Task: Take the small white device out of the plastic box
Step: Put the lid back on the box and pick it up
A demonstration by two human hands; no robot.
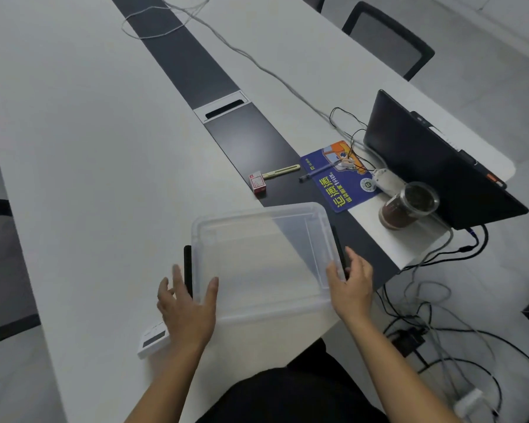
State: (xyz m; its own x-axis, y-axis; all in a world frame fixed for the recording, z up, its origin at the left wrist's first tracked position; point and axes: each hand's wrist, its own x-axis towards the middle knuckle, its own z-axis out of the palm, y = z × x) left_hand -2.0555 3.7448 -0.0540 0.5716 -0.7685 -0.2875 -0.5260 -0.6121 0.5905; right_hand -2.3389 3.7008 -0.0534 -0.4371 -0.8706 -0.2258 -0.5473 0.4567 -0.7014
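Note:
The translucent plastic box (263, 257) lies on the white table (89, 178) with its lid on and a black latch on each side. My left hand (187, 312) grips its left edge, thumb on the lid and fingers outside the left latch (188, 270). On the opposite edge, my right hand (351, 285) has its thumb on the lid and its fingers at the right latch (339, 248). The small white device (153, 338) with a dark screen rests on the table outside the box, just left of my left wrist.
Beyond the box are a small red-and-white carton (258, 183), a blue mouse pad (339, 184), a cup of dark drink (406, 206) and an open laptop (434, 166). Cables run across the table and floor. The table's edge lies close on the right.

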